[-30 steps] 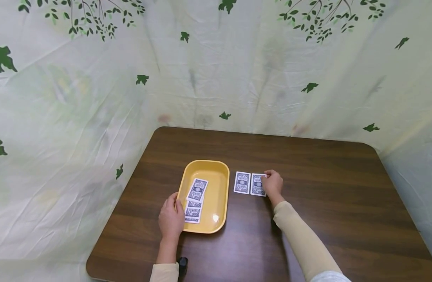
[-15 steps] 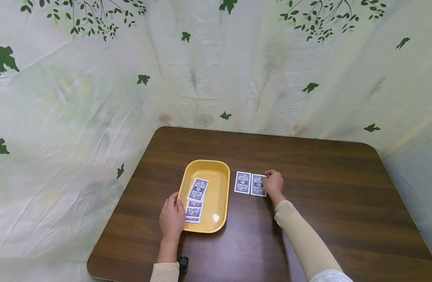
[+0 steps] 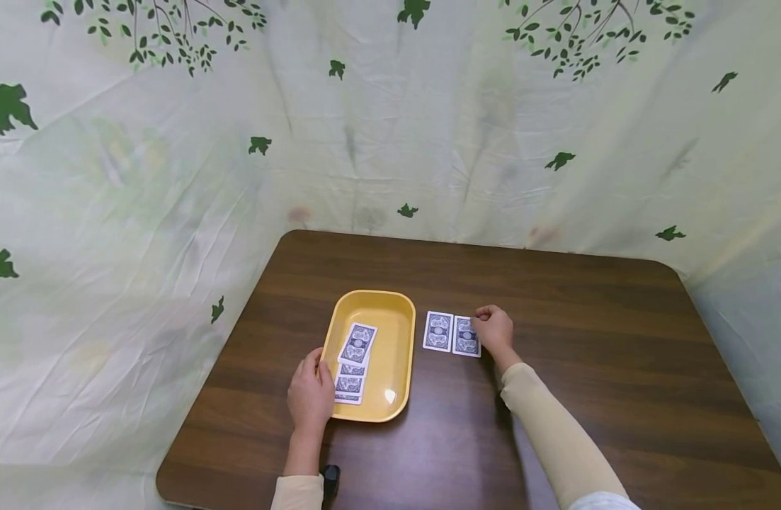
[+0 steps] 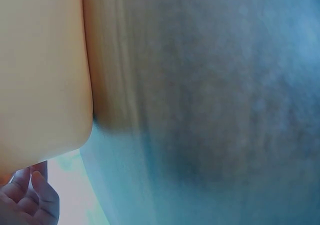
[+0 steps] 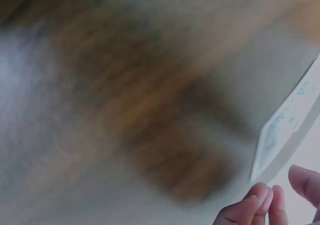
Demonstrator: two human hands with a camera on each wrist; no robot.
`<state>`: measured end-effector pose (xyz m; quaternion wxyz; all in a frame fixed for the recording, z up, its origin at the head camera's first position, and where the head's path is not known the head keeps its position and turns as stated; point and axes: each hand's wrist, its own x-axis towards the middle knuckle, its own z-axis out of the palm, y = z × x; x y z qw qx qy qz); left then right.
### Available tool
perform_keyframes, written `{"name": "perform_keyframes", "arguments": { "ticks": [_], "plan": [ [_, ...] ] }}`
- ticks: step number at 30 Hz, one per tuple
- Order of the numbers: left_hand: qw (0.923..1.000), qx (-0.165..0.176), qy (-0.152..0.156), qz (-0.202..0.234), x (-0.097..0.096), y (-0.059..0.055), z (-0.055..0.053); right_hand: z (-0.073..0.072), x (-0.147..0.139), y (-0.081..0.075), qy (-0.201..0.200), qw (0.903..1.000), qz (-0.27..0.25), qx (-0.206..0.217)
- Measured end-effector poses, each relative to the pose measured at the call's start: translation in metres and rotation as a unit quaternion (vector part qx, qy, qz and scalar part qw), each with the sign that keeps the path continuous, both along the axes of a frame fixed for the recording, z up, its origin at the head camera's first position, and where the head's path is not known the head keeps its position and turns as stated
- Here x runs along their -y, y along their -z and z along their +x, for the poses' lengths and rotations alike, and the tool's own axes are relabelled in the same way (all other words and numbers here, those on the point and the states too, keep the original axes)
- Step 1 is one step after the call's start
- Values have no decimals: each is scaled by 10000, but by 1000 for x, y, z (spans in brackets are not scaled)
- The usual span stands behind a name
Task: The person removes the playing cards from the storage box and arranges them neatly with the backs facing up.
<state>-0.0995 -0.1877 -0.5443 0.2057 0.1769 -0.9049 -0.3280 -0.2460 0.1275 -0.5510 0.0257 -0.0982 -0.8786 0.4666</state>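
A yellow tray (image 3: 399,354) rests on the brown table, with several blue-backed playing cards (image 3: 358,343) overlapping inside it. My left hand (image 3: 310,397) grips the tray's left rim, thumb over the edge. In the left wrist view the tray's pale side (image 4: 40,75) hides part of that hand (image 4: 32,197). Right of the tray, two playing cards lie face down side by side, the left card (image 3: 437,331) and the right card (image 3: 465,336). My right hand (image 3: 494,331) is at the right card's upper right corner. Its thumb and fingertips stand apart in the right wrist view (image 5: 272,200).
The brown table (image 3: 588,304) has rounded corners and reaches back to a pale curtain (image 3: 428,127) printed with green leaves. A dark band (image 3: 330,482) sits at my left wrist.
My right hand has shifted very slightly at the right card's corner, and its forearm has moved a little rightward. The tray, the cards and my left hand stay where they were.
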Motion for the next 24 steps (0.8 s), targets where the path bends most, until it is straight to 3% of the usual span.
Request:
{"name": "perform_keyframes", "arguments": {
  "ticks": [7, 14, 24],
  "plan": [
    [10000, 23, -4, 39, 1, 0, 0, 1, 11, -11, -227, 9995, 189, -69],
    [9999, 113, -24, 50, 1, 1, 0, 1, 31, -27, -428, 9987, 0, -261],
    [9999, 118, -26, 83, 1, 1, 0, 4, 77, -48, -1154, 9913, -218, -589]
  ]
}}
